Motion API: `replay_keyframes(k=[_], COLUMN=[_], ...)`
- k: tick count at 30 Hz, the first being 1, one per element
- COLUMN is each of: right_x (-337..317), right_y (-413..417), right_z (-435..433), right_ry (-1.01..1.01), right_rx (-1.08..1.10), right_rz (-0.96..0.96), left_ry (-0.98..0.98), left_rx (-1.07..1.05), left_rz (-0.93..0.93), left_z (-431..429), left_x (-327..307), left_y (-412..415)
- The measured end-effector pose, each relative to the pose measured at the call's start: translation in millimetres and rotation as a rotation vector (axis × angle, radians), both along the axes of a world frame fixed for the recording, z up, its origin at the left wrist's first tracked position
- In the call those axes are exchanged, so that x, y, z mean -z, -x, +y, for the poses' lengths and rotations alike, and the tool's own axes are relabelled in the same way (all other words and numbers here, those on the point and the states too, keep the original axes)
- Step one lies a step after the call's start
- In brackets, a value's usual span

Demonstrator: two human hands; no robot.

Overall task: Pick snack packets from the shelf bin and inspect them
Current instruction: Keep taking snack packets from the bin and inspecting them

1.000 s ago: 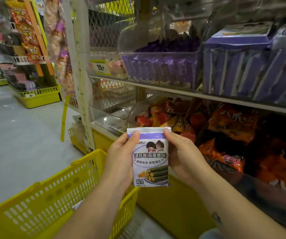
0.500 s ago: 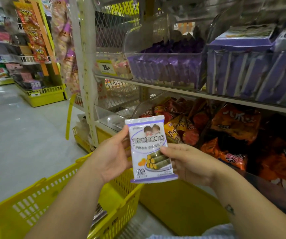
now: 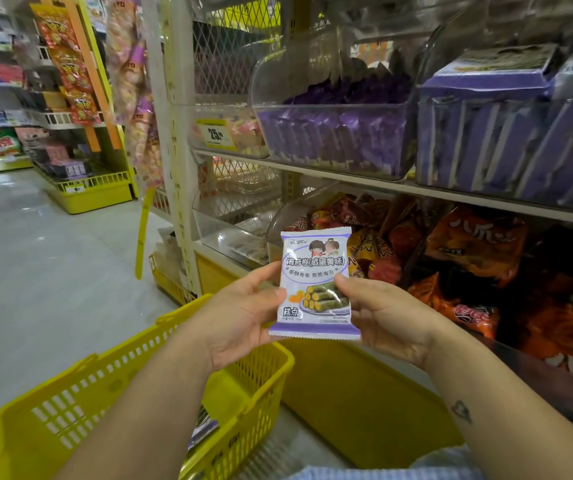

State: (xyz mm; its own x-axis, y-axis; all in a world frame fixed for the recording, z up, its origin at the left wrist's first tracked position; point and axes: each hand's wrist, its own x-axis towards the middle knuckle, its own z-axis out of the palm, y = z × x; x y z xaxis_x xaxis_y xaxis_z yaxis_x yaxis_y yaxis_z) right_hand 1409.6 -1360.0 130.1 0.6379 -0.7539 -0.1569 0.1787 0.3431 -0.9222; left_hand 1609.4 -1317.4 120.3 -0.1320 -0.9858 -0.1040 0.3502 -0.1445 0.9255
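A white and purple snack packet (image 3: 315, 268) with cartoon figures and seaweed rolls printed on it is held upright in front of the lower shelf. My left hand (image 3: 240, 315) pinches its left edge with the thumb on the front. From the other side, my right hand (image 3: 387, 318) pinches the right edge the same way. Above and to the right, a clear shelf bin (image 3: 333, 133) holds several purple packets of the same colour.
A yellow shopping basket (image 3: 81, 407) hangs below my left forearm with a packet lying inside. Orange and red snack bags (image 3: 479, 244) fill the lower bins. Purple boxes (image 3: 506, 143) stand in the upper right bin. A grey aisle floor (image 3: 36, 258) stretches left.
The packet tilted so its front faces me more fully, and my hands slid down to grip its lower sides. The view shifted slightly right.
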Motion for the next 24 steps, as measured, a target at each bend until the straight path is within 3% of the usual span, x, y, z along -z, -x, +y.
replay_keyframes(k=[3, 5, 8, 13, 15, 18, 24], right_x=[2.8, 5.5, 5.9, 7.0, 7.9, 9.8, 7.8], right_y=[-7.2, -12.8, -20.5, -18.2, -16.7, -13.8, -11.9], right_z=[3.0, 6.7, 12.1, 7.3, 5.3, 0.0, 0.0], right_ry=[0.121, 0.236, 0.296, 0.433, 0.406, 0.387, 0.557], right_rx=[0.07, 0.099, 0.074, 0.165, 0.219, 0.298, 0.323], right_rz=[0.061, 0.111, 0.087, 0.221, 0.185, 0.172, 0.194], left_ry=[0.155, 0.281, 0.25, 0.259, 0.253, 0.268, 0.385], left_rx=[-0.284, -0.274, -0.129, -0.101, -0.058, 0.029, -0.063], left_rz=[-0.411, -0.553, -0.418, -0.187, -0.106, -0.102, -0.22], left_z=[-0.5, 0.0, 3.3, 2.9, 2.6, 2.2, 2.4], left_x=[4.3, 9.4, 10.8, 10.8, 10.9, 10.7, 10.6], left_y=[13.2, 25.1, 36.8, 36.3, 34.6, 32.3, 27.5])
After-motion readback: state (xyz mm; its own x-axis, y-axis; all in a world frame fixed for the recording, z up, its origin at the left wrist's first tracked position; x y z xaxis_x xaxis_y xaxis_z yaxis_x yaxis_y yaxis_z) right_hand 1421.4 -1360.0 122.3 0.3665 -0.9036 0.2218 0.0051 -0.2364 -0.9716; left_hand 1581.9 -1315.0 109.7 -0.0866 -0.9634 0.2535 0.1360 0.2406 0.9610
